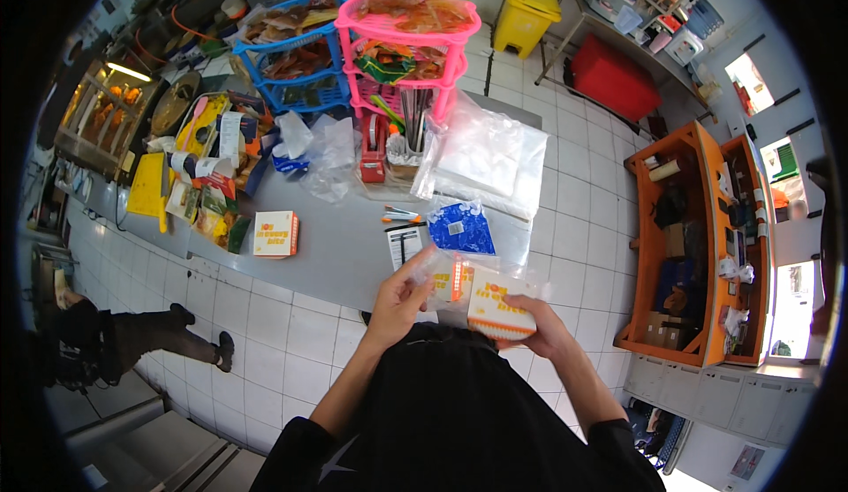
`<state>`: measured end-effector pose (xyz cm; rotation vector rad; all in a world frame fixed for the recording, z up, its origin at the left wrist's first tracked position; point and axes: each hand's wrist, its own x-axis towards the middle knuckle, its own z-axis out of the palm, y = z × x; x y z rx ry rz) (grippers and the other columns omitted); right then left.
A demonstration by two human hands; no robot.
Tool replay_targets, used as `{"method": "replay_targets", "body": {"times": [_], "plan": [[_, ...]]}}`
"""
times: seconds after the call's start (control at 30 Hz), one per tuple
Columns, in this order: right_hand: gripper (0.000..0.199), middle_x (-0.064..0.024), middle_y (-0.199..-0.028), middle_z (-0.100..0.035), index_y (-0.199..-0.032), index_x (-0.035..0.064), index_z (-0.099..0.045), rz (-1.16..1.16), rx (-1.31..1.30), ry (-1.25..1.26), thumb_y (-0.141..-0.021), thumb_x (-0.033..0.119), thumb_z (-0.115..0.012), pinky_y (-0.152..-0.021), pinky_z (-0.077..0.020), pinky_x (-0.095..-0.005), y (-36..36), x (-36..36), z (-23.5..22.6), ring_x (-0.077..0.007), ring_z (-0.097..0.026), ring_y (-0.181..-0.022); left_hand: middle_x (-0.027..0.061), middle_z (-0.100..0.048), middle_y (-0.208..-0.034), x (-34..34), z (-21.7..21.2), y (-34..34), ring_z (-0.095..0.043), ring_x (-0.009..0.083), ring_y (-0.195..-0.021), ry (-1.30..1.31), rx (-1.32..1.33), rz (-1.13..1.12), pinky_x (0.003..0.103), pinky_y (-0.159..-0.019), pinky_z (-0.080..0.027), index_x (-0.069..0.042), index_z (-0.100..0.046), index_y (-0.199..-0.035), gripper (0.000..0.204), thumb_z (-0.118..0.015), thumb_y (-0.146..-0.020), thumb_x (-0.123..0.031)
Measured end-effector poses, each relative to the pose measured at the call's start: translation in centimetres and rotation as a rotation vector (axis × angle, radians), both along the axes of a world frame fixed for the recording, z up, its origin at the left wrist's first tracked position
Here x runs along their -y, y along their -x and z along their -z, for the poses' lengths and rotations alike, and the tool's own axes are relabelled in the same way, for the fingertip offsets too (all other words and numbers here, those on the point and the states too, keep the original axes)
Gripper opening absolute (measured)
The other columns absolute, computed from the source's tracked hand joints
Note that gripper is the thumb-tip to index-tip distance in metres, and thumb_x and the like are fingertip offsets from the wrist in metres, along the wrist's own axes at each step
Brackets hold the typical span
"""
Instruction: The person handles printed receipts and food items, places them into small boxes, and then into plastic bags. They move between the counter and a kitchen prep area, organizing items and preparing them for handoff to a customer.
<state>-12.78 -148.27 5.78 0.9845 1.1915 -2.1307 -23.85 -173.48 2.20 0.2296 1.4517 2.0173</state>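
Close to my body, at the front edge of the metal table, my right hand (541, 324) grips a white food box (496, 305) with yellow lettering and an orange patterned lower edge. Its thumb lies on the top and its fingers go underneath. A second box (445, 282) of the same kind shows to its left, inside or behind clear plastic. My left hand (399, 305) pinches the clear plastic bag (427, 267) at its left side. The bag's film also spreads around the right box; how far it covers that box is hard to tell.
Another such box (276, 234) stands on the grey table (331, 245) to the left. Beyond my hands lie a blue packet (461, 229), a clipboard-like sheet (406, 246) and stacked clear bags (486, 152). Pink (408, 28) and blue (296, 50) tiered racks rise behind a red tape dispenser (373, 152).
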Motion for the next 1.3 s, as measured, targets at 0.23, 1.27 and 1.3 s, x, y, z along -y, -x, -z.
{"method": "replay_targets", "body": {"times": [0.23, 1.27, 1.3], "plan": [[0.060, -0.0190, -0.107, -0.068, -0.130, -0.0035, -0.052, -0.039, 0.038, 0.117, -0.090, 0.037, -0.070, -0.055, -0.0613, -0.0456, 5.2, 0.7, -0.4, -0.0281, -0.072, -0.075, 0.0121, -0.063, -0.127, -1.7, -0.1, 0.5, -0.050, 0.0097, -0.107, -0.011, -0.327, -0.002, 0.023, -0.084, -0.042, -0.006, -0.034, -0.154, 0.061, -0.052, -0.097, 0.004], [0.060, -0.0267, -0.114, -0.065, -0.142, -0.0021, -0.048, -0.663, -0.408, -1.171, -0.098, 0.037, -0.060, -0.088, -0.0509, -0.0400, 5.6, 2.6, 4.6, -0.0337, -0.065, -0.093, 0.0309, -0.037, -0.140, 13.9, 14.4, 9.9, -0.042, 0.0485, -0.131, 1.611, -0.150, -0.110, 0.066, -0.103, -0.037, -0.013, -0.018, -0.156, 0.120, -0.085, -0.064, -0.053], [0.055, -0.0255, -0.114, -0.064, -0.142, -0.0001, -0.049, -0.659, -0.415, -1.186, -0.098, 0.032, -0.062, -0.087, -0.0514, -0.0392, 5.2, 2.5, 4.0, -0.0322, -0.065, -0.092, 0.0303, -0.038, -0.139, 12.5, 13.9, 8.0, -0.043, 0.0485, -0.130, 1.608, -0.164, -0.105, 0.066, -0.103, -0.037, -0.012, -0.018, -0.155, 0.121, -0.087, -0.063, -0.051]]}}
